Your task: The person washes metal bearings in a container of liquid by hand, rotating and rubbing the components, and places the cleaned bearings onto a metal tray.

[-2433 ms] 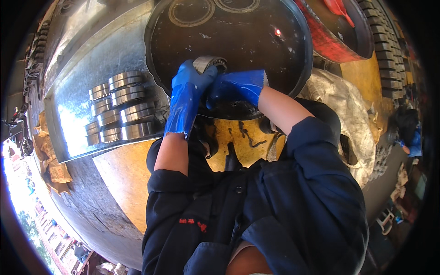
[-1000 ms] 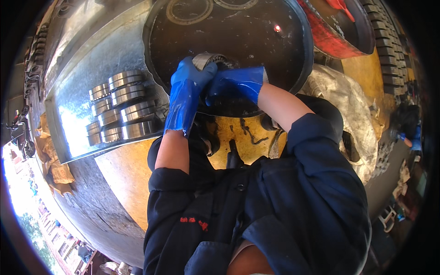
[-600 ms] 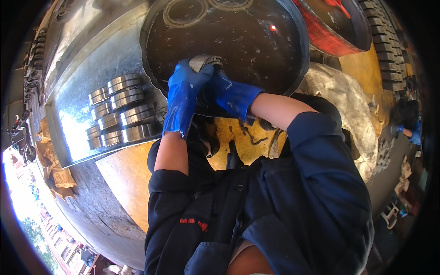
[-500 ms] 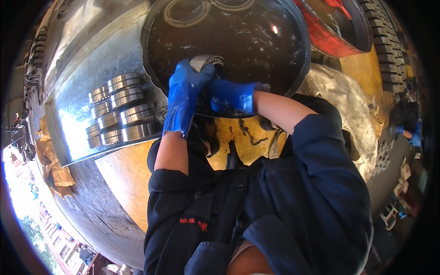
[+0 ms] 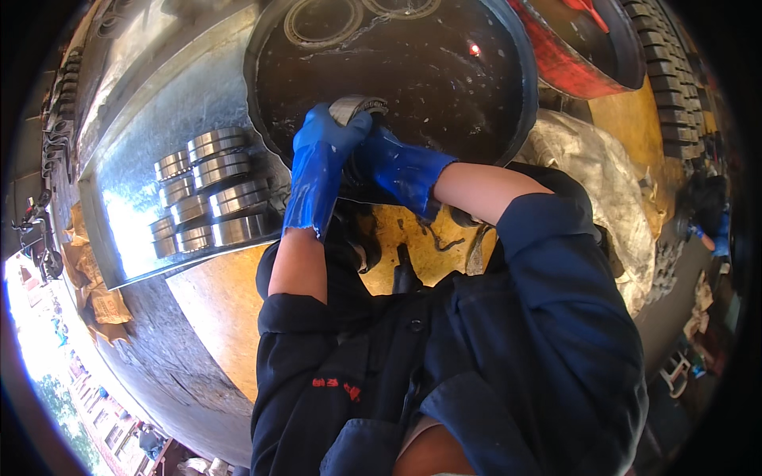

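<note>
In the head view, my left hand [image 5: 327,129], in a blue rubber glove, grips a shiny steel roller bearing [image 5: 354,106] at the near left of a large round basin [image 5: 527,119] of dark liquid. Rollers show along the bearing's right side; its lower part is hidden by my gloves. My right hand [image 5: 389,159], gloved in the same blue, is tucked in just below the bearing. Its fingers are out of sight behind the left glove and the bearing. Both hands are over the basin's near edge.
Several polished bearings [image 5: 218,170] stand stacked on a metal sheet [image 5: 127,214] to the left. Two large rings [image 5: 324,40] lie at the basin's far side. A red tub [image 5: 567,59] sits at the far right, beside a tyre [image 5: 675,79] and pale sacking [image 5: 587,159].
My right wrist has swung slightly nearer to me and its glove cuff is turned differently. The left hand keeps hold of the bearing in nearly the same place.
</note>
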`<action>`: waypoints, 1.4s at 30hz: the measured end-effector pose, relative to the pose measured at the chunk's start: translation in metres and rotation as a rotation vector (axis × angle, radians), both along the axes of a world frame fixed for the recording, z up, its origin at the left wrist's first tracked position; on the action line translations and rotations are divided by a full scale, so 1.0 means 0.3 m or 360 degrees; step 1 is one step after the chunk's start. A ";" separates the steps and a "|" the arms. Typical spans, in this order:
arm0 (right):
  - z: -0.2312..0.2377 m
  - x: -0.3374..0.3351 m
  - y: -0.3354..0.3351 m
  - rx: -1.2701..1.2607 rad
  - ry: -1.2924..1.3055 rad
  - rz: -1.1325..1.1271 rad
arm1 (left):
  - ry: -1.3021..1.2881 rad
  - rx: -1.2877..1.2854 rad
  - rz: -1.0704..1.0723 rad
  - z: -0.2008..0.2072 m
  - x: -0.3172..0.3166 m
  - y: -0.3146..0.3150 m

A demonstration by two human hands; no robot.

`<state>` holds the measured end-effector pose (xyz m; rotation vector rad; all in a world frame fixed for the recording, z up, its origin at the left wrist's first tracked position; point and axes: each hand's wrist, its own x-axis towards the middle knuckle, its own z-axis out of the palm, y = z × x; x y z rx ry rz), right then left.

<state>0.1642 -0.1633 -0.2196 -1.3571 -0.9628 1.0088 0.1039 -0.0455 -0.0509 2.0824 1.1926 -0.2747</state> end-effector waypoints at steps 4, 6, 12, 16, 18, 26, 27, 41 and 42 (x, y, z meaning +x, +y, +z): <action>0.159 0.019 0.029 -0.0114 0.1124 -0.0118 | 0.0025 0.0052 0.0081 0.007 -0.024 0.002; 0.165 0.064 0.013 -0.0402 0.1128 0.0153 | 0.0023 0.0012 0.0074 0.011 -0.018 0.002; 0.191 0.128 0.027 -0.0878 0.0554 0.0767 | 0.0049 -0.0003 0.0031 0.010 -0.009 0.005; 0.233 0.007 0.040 -0.1033 0.0666 0.0083 | 0.0008 0.0062 0.0010 0.003 -0.026 0.010; 0.205 0.005 0.036 -0.0837 0.0551 -0.0062 | 0.0018 0.0027 0.0002 0.005 -0.013 0.006; 0.175 0.075 0.020 -0.0732 0.0868 0.0345 | 0.0061 0.0104 -0.0013 -0.014 -0.017 0.010; 0.170 0.105 0.019 -0.0787 0.0770 0.0507 | 0.0046 0.0067 0.0010 0.000 -0.012 0.005; 0.134 0.021 0.029 -0.0526 0.0004 0.0167 | 0.0029 -0.0001 0.0002 0.015 -0.018 0.005; 0.142 0.027 0.030 -0.0517 0.0014 0.0172 | 0.0004 0.0020 0.0022 0.014 -0.022 0.003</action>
